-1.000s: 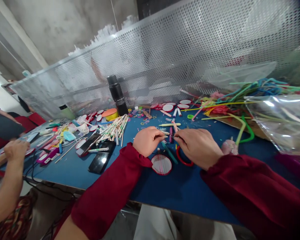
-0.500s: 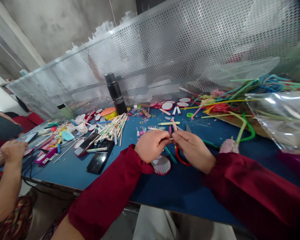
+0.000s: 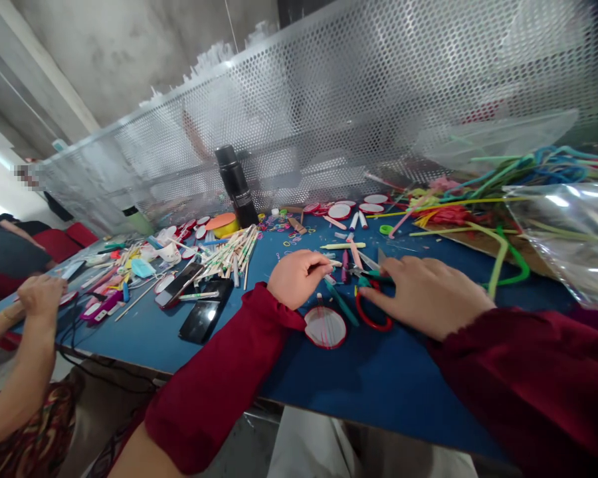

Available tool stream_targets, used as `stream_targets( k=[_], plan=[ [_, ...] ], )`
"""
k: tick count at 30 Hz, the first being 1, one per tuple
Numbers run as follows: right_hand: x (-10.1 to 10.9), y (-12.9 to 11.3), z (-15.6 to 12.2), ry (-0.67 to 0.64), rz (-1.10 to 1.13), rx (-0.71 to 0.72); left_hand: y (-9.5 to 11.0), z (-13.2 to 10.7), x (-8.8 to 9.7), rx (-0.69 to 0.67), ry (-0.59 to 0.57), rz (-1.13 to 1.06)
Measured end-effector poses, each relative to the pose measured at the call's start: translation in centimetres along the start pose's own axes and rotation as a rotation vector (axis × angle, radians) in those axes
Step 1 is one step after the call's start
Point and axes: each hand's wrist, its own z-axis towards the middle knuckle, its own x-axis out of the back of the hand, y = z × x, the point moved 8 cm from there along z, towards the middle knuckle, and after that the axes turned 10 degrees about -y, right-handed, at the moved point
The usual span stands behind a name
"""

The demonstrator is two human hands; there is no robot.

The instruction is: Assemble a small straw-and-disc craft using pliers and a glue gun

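Observation:
My left hand (image 3: 299, 279) is closed in a pinch above the blue table, thumb against forefinger. Whatever small thing it holds is too hidden to name. My right hand (image 3: 431, 289) reaches in from the right, palm down, with thumb and fingers around teal-handled pliers (image 3: 361, 273); the rest of their handles is covered by the hand. Under its thumb lie scissors with a red handle (image 3: 376, 324). A teal rod-like tool (image 3: 343, 305) lies between the hands. Below my left wrist sits a round pale disc (image 3: 325, 327) with a red rim.
Paper-wrapped sticks (image 3: 229, 255), a black phone (image 3: 206, 312) and a black bottle (image 3: 236, 186) stand or lie to the left. Coloured pipe-like strands (image 3: 538, 166) and a clear plastic bag (image 3: 573, 232) are at right. Another person's hand (image 3: 42, 295) is far left. Perforated metal panel (image 3: 329, 99) behind.
My hands have parted. The right hand has moved away to the right and onto the pliers, while the left keeps its pinch. The view has shifted slightly.

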Motion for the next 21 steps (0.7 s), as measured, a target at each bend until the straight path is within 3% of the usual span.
stream_targets(
  k=[4, 9, 15, 21],
  plan=[
    [-1.2, -0.7, -1.0, 0.02, -0.172, -0.02, -0.6, 0.2, -0.1, 0.007, 0.017, -0.016],
    [-2.6, 0.0, -0.8, -0.073, -0.184, -0.086, -0.8, 0.2, -0.1, 0.032, 0.012, -0.07],
    [-3.5, 0.1, -0.5, -0.116, -0.183, -0.1, -2.4, 0.1, -1.0, 0.109, -0.01, -0.223],
    [-2.4, 0.1, 0.0, -0.094, -0.122, -0.073, -2.7, 0.0, -0.2, 0.123, 0.079, -0.213]
  ],
)
